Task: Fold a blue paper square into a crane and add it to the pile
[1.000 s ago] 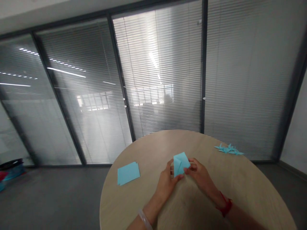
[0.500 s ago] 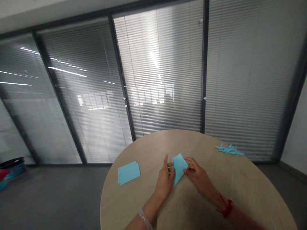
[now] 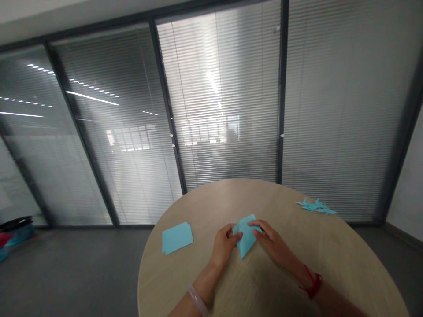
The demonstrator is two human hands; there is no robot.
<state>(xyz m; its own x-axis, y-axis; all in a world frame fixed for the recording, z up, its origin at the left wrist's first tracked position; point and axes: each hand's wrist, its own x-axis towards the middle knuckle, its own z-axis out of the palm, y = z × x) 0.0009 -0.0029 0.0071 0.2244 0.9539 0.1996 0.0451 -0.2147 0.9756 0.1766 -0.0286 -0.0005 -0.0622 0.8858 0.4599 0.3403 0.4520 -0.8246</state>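
Observation:
A light blue folded paper (image 3: 245, 234), kite-shaped with its point toward me, lies on the round wooden table (image 3: 330, 255). My left hand (image 3: 224, 242) pinches its left edge with curled fingers. My right hand (image 3: 269, 240) presses on the paper's right side, thumb and fingers closed on the edge. A clear bracelet is on my left wrist, a red band on my right.
A small stack of light blue square sheets (image 3: 177, 237) lies at the table's left. Several folded blue paper pieces (image 3: 316, 206) sit near the far right rim. Glass walls with blinds (image 3: 218, 110) stand behind. A dark bag (image 3: 15, 226) lies on the floor at far left.
The paper was held up off the table; it now lies lower, flat on the tabletop. Both hands have come down with it and press its edges.

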